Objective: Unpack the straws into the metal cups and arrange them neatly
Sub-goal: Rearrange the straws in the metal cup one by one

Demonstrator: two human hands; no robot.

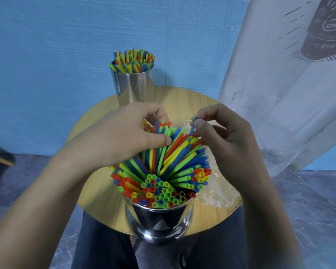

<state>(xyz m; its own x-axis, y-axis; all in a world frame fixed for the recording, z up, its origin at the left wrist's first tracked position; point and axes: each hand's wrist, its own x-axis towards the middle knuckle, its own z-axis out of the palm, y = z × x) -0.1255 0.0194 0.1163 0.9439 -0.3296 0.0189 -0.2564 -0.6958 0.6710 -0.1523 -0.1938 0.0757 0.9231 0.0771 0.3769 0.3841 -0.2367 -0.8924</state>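
A shiny metal cup (159, 222) stands at the near edge of the round wooden table (97, 191), packed with red, yellow, green and blue straws (169, 171) that fan out toward the far side. My left hand (124, 136) curls over the far-leaning straws and grips a bunch of them. My right hand (221, 136) pinches one blue straw (194, 126) between thumb and forefinger, lifted above the others. A second metal cup (133, 86) full of upright straws (133, 61) stands at the table's far edge.
Crumpled clear plastic wrap (215, 193) lies on the table to the right of the near cup. A white printed banner (279, 84) leans at the right. A blue wall is behind; my legs in dark trousers are under the table's near edge.
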